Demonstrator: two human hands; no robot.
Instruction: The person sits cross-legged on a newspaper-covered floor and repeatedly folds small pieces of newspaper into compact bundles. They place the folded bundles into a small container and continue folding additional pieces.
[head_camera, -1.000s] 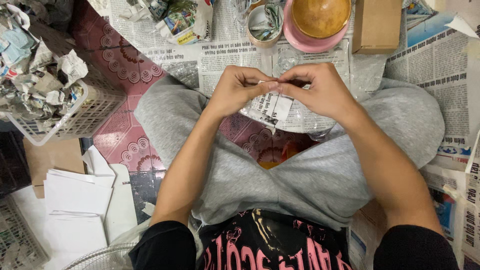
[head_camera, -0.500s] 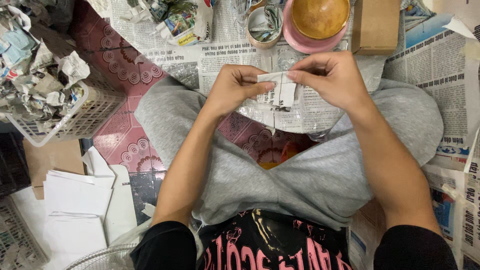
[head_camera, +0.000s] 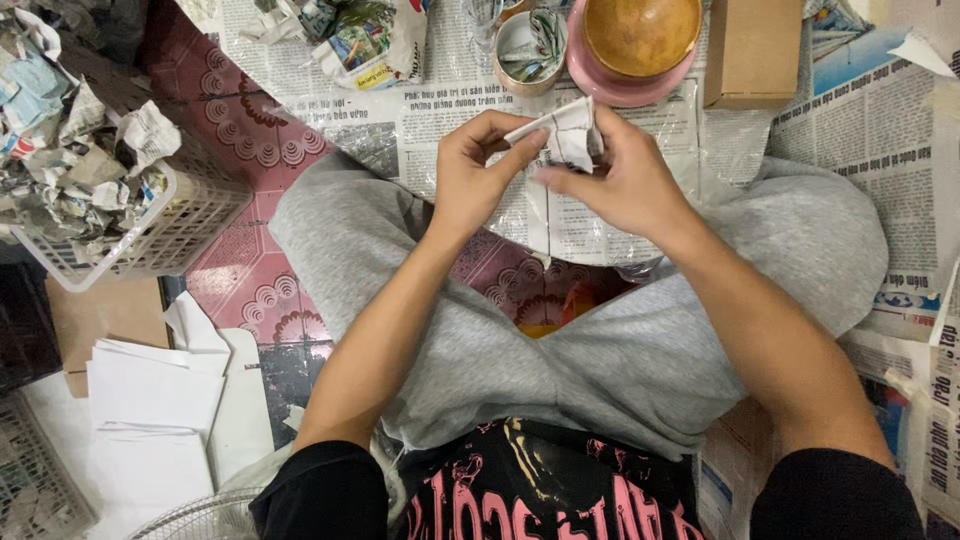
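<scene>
— Hand status?
— I logged the left hand (head_camera: 480, 180) and right hand (head_camera: 625, 185) both pinched on a folded newspaper piece (head_camera: 562, 135), held above the lap.
— Surroundings?
— A pink dish (head_camera: 600, 85) lay just beyond on the newspaper-covered floor (head_camera: 880, 110).

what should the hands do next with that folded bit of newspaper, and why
Probably press the fold flat: the left hand and right hand both pinch the small newspaper piece, which looks only partly folded and loose.
</scene>
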